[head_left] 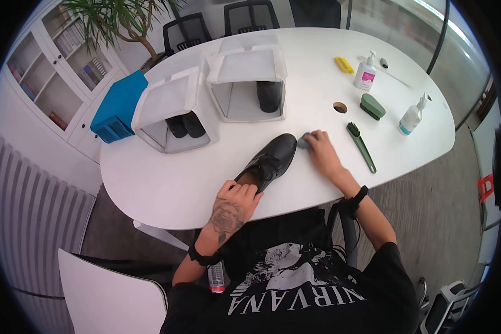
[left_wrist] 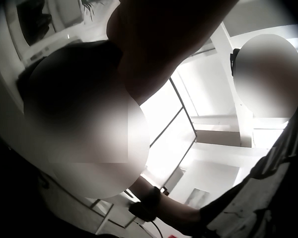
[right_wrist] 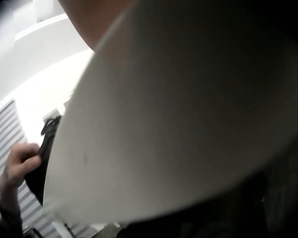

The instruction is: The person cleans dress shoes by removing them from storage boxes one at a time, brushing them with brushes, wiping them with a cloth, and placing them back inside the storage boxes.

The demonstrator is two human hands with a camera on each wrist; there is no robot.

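A black lace-up leather shoe (head_left: 278,155) rests on the white table with its toe pointing away to the right. My left hand (head_left: 235,201) grips its heel end, fingers hooked over the opening's rim. In the right wrist view, that left hand (right_wrist: 21,166) shows again, curled at the edge of the dark shoe (right_wrist: 39,178). Just off the toe, my right hand (head_left: 324,153) pinches a small grey wad (head_left: 303,141), its material unclear. The left wrist view is dark and largely blurred, with the shoe's details hidden.
Two white shoe boxes (head_left: 175,106) with dark footwear inside stand at the back left, beside a blue case (head_left: 119,106). On the right lie a long green brush (head_left: 362,147), an oval green brush (head_left: 372,106), a pump bottle (head_left: 366,74), a spray bottle (head_left: 412,117) and a yellow item (head_left: 344,64).
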